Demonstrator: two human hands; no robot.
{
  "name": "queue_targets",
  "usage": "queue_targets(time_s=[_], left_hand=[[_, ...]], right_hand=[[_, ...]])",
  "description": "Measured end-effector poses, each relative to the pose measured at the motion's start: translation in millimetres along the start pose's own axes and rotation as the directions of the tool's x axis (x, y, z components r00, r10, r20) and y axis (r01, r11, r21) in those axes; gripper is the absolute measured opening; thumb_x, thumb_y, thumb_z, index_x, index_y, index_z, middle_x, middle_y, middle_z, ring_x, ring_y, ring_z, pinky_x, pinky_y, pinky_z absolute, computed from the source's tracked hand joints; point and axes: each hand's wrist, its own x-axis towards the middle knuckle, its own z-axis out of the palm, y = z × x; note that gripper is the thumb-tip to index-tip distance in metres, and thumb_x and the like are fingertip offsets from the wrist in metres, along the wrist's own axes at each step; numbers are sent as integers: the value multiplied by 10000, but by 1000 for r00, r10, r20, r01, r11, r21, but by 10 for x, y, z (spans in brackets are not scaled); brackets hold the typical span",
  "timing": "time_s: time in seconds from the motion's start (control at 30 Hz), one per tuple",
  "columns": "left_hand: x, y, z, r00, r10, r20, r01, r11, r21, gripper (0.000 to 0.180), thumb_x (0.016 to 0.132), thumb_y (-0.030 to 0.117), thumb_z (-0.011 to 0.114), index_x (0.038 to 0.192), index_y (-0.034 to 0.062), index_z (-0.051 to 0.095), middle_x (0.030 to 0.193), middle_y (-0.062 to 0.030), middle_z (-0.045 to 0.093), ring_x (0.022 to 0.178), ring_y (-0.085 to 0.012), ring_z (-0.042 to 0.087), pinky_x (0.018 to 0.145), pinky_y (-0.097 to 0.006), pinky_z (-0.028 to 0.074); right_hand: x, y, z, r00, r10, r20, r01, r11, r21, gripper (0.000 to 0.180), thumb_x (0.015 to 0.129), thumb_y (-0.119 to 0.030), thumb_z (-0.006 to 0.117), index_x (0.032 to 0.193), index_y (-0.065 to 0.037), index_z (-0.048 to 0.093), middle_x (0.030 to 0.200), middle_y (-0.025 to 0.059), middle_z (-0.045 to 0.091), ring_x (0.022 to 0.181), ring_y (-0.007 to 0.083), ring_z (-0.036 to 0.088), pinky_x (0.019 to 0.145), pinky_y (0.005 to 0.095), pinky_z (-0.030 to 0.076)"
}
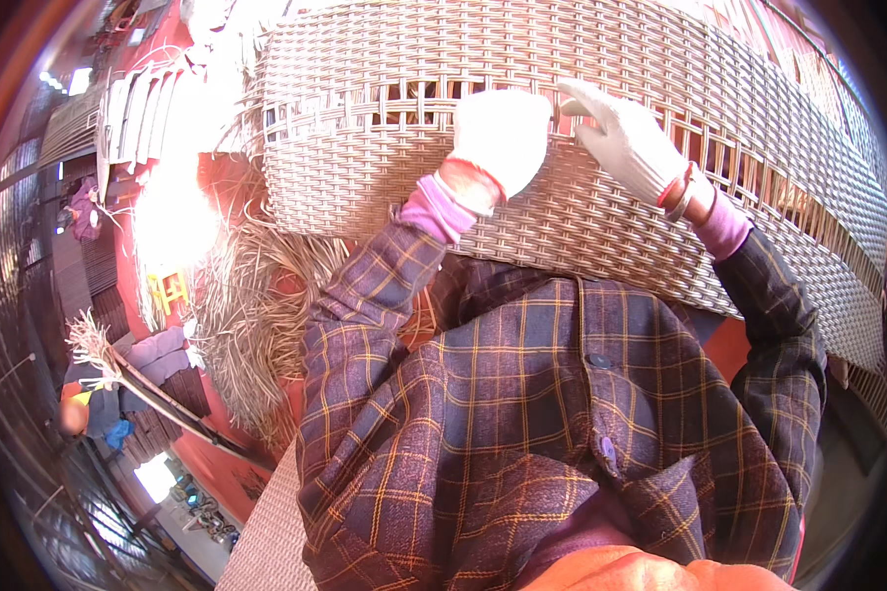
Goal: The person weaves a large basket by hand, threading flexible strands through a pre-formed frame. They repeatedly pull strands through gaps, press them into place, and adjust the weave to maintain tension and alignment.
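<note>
A wide sheet of woven beige wicker (394,177) lies in front of me, with a row of open gaps running across it. My left hand (503,138), in a white glove, rests against the weave at this row, its fingers curled inward and mostly hidden behind the back of the hand. Whatever it grips is out of sight. Just to its right is my right hand (626,138), also white-gloved, its fingers apart and stretched toward the left hand over the gaps. Nothing shows between the right fingers.
Loose wicker strands (251,335) hang in a thick bunch at the left. Beyond them a person (133,364) sits near a bundle of strands (89,340). A small yellow stool-like object (168,291) stands in the bright glare.
</note>
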Motion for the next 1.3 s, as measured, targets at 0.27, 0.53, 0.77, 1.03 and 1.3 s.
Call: queue_targets(time_s=[0.27, 0.53, 0.77, 1.03, 1.3], left_hand=[[109, 222, -96, 972, -103, 212, 105, 994, -1, 203, 966, 227, 641, 1085, 145, 783, 1021, -98, 792, 926, -273, 757, 873, -508, 554], [200, 297, -201, 887, -293, 356, 276, 956, 98, 226, 975, 278, 654, 954, 135, 827, 918, -51, 812, 883, -259, 794, 804, -442, 585], [207, 136, 90, 889, -332, 315, 395, 904, -161, 202, 967, 186, 630, 985, 110, 816, 887, -120, 798, 850, -324, 784, 779, -458, 620], [-173, 158, 101, 887, -420, -193, 226, 757, -613, 172, 957, 175, 705, 1083, 79, 772, 991, -150, 749, 897, -340, 738, 769, -443, 587], [-204, 138, -63, 899, -405, -165, 252, 788, -562, 201, 960, 156, 710, 1128, 62, 767, 1043, -143, 747, 946, -325, 738, 828, -420, 599]], right_hand=[[93, 38, 2, 996, -62, 68, 56, 995, 87, 546, 1028, -32, 557, 1566, 23, 480, 1365, 268, 701, 1272, 417, 689, 1081, 452, 551], [199, 36, 39, 992, 59, 114, -75, 987, 139, 547, 1040, -84, 565, 1581, -32, 502, 1491, 264, 630, 1322, 376, 671, 1086, 413, 528], [281, -57, -21, 936, 242, 255, -290, 941, 173, 577, 970, -47, 628, 1543, -65, 564, 1150, 187, 775, 964, 252, 752, 911, 371, 583], [422, -154, -185, 962, 136, 236, -185, 962, 202, 510, 946, -34, 660, 1455, -42, 640, 733, -20, 578, 672, 66, 541, 661, 250, 479], [187, -99, -141, 970, 236, 58, -240, 887, 395, 438, 999, -9, 624, 1433, -14, 677, 766, -37, 601, 666, 36, 520, 627, 227, 464]])
